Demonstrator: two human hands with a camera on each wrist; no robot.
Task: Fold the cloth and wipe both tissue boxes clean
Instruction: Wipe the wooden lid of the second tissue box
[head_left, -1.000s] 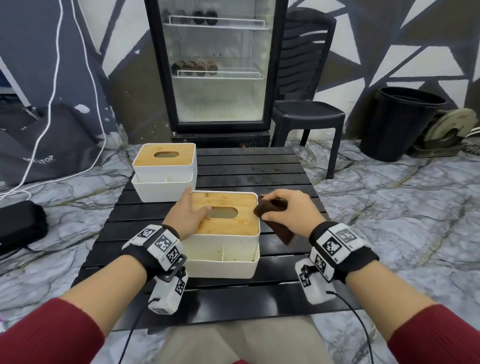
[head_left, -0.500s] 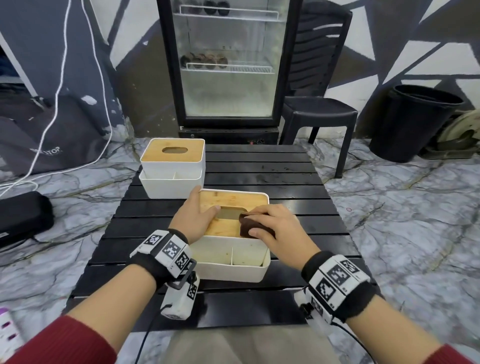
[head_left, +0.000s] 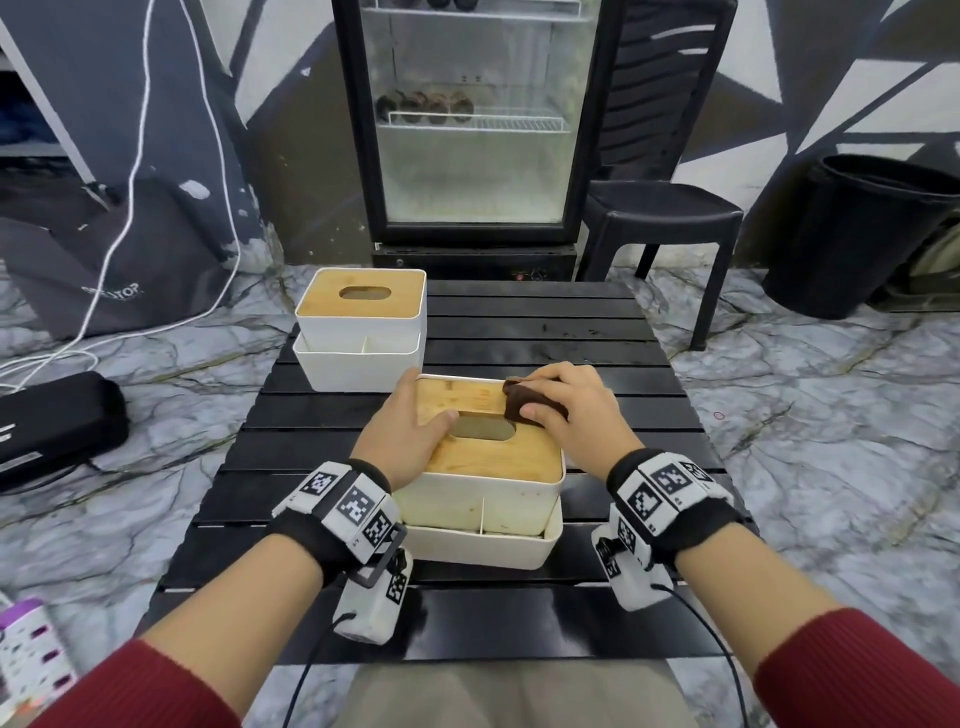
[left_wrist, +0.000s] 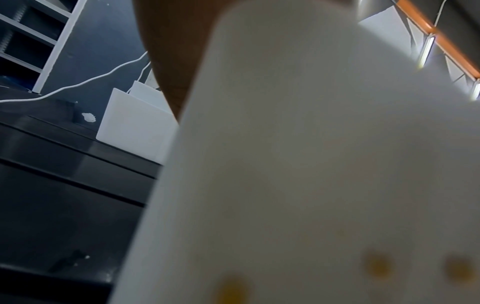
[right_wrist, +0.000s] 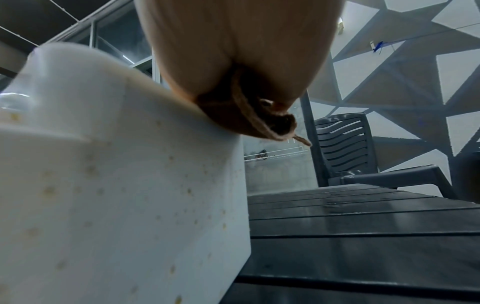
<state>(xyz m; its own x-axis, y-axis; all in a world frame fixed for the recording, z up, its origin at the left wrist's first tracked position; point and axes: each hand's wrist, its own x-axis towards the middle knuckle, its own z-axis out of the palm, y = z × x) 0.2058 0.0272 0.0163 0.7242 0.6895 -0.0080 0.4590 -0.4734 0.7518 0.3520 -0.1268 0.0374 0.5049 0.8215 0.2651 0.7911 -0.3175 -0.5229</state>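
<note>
Two white tissue boxes with bamboo lids stand on the black slatted table (head_left: 571, 338). The near box (head_left: 483, 499) is right in front of me; its spotted white wall (right_wrist: 116, 195) fills the wrist views. My right hand (head_left: 566, 410) grips a folded dark brown cloth (head_left: 524, 405) and presses it on the lid's far right part, beside the slot. The cloth's edge (right_wrist: 259, 121) hangs from under my palm. My left hand (head_left: 410, 431) holds the box's left side, thumb on the lid. The far box (head_left: 363, 317) stands at the table's back left.
A glass-door fridge (head_left: 472, 119) stands behind the table, a black plastic chair (head_left: 660, 208) to its right, and a black bin (head_left: 852, 234) further right. A black case (head_left: 52, 421) and white cables lie on the marble floor at left.
My right hand has carried the cloth from the box's right side onto the lid, then towards its far right part. My left hand stayed on the box. The view moved closer.
</note>
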